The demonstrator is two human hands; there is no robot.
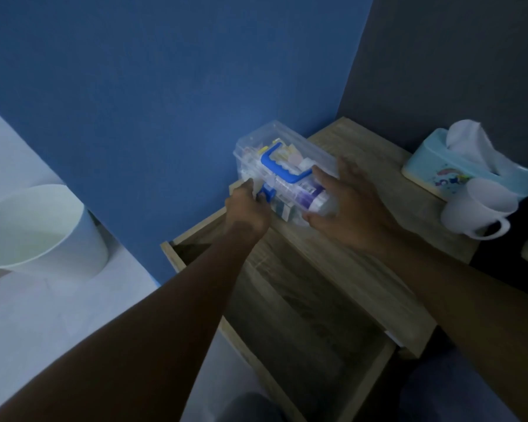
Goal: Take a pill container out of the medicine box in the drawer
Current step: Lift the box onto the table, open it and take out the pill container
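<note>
The clear plastic medicine box (290,147) with a blue handle (282,169) rests on top of the wooden nightstand (363,153), against the blue wall. Its lid looks down. Several small packets and a white-and-purple bottle (313,193) show through its walls. My left hand (247,205) pinches the blue latch (265,197) on the box's front. My right hand (345,202) cups the box's right end, fingers spread against its side. Below, the drawer (305,315) stands pulled out, and its inside is dark.
A light blue tissue box (433,166) and a white mug (479,211) stand at the nightstand's right side. A white waste bin (40,229) sits on the pale floor to the left. My knees show at the bottom edge.
</note>
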